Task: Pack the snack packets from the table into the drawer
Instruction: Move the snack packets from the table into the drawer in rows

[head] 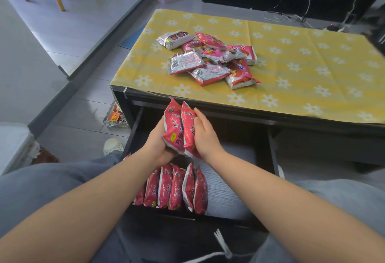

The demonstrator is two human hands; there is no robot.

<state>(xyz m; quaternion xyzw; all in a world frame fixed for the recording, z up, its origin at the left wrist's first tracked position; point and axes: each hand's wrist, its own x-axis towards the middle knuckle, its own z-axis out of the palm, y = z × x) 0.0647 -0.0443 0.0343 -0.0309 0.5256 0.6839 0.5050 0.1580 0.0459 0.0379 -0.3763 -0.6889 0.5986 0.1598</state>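
Two red snack packets [180, 129] were held upright and side by side above the open drawer [227, 187], pressed between both hands. The left hand [159, 144] was cupped under and around the left packet, its fingers mostly hidden behind the wrapper, so how tightly they were curled could not be told with certainty. The right hand [205, 134] was closed against the right packet, thumb and fingers wrapped over its upper edge and side.

Below the hands, a row of packets [175, 190] was stood on edge along the left part of the drawer, close against one another (about six could be counted, with the leftmost partly hidden by the forearm). The right part of the drawer floor was seen as bare grey wood grain.

Further out, a loose pile of packets [208, 58] was left lying on the table [291, 58], some showing red fronts and some turned silver side up, several overlapping. The table was covered by a yellow cloth with white flowers, and the drawer was pulled out from beneath its near edge.

On the floor to the left of the table, a glass dish [115, 117] with small items was visible beside a white shoe [112, 145].
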